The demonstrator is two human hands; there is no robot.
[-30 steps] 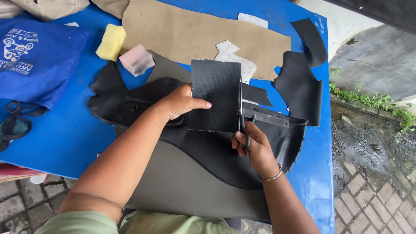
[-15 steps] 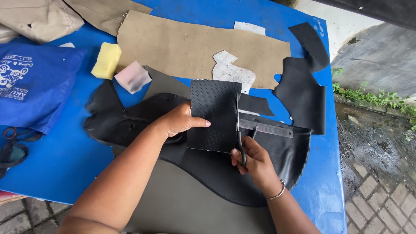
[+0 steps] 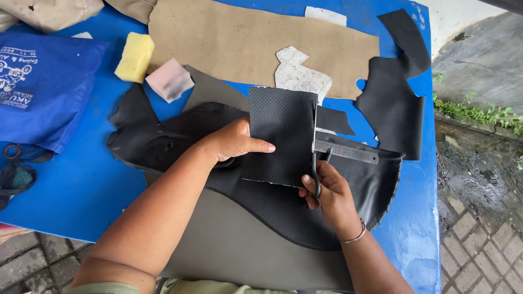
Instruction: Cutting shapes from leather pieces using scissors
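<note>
Trimming a perforated black panel (image 3: 282,136) on our blue worktop (image 3: 71,185).
L hand (image 3: 231,142) pins it flat w/ open fingers; R hand (image 3: 327,190) grips black scissors (image 3: 315,171) at its right edge, beside steel ruler (image 3: 348,152).

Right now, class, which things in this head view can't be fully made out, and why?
- Scissors: blades hidden behind the perforated black piece.
- Metal ruler: left end covered by that piece.
- Right hand: fingertips tucked under.
- Blue bag: cut by the left edge.
</note>
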